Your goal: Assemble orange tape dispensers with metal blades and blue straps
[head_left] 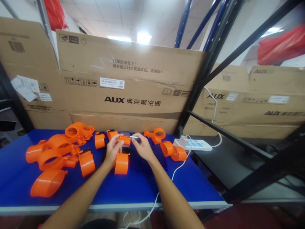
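Note:
My left hand [113, 150] pinches an orange plastic tape dispenser part [125, 140] near the middle of the table. My right hand [143, 147] is closed on a slim, light-coloured tool [134, 137] that points at the orange part; its exact kind is too small to tell. A dark container [125, 133] sits just behind my hands, partly hidden by them. Below the held part stands an orange ring-shaped dispenser [121, 163]. Close to my left hand are two more with black pieces on them, one orange dispenser [99, 141] and another [87, 163].
Several orange dispensers [58, 141] are heaped at the left of the blue table [107, 194]. More orange dispensers [168, 149] lie at the right, beside a white power strip [199, 145] and its white cable [175, 171]. A cardboard box [133, 86] and black frame post [197, 86] stand behind.

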### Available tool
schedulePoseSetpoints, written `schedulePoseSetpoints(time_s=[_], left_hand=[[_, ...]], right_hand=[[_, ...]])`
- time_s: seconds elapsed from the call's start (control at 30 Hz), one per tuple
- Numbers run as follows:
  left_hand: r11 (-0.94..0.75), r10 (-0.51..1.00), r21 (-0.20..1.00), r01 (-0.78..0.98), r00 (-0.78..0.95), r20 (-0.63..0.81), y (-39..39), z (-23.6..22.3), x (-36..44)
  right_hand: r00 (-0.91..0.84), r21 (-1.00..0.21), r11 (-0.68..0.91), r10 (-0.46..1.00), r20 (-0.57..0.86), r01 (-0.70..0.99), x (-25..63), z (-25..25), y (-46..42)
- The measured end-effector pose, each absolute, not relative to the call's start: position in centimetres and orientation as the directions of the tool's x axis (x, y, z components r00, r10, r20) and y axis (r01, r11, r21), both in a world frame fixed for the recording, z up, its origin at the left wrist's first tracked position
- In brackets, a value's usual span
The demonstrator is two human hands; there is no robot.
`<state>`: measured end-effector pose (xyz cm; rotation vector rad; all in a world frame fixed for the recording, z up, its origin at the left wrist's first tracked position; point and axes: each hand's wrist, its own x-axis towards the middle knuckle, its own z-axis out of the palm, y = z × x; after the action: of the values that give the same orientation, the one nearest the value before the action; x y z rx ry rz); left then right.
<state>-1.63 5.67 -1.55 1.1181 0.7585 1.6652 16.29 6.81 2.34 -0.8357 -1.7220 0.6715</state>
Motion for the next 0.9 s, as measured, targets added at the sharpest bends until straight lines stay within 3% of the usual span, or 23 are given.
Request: schedulePoseSetpoints(time_s=[0.13, 0.43, 0.9], left_hand=[[-0.35, 0.937, 0.861, -0.369, -0.136, 0.323, 5.5, -1.4, -1.5], [-0.31, 0.948, 0.863, -0.398, -0.197, 0.25, 5.8, -1.7, -2.3], [-0.247, 0.966, 0.88, -0.406, -0.178, 0.189, 6.2, -1.8, -2.6]], right_hand=[[-0.166, -0.769, 0.611, 0.792, 0.588, 0.187, 16.1, 2.2, 6.9], [0.121, -0.846, 0.529, 0.838, 0.532, 0.058, 16.3, 2.4, 6.9], [0.086, -0.87, 0.489, 0.866, 0.492, 0.06, 16.9, 2.5, 6.9]])
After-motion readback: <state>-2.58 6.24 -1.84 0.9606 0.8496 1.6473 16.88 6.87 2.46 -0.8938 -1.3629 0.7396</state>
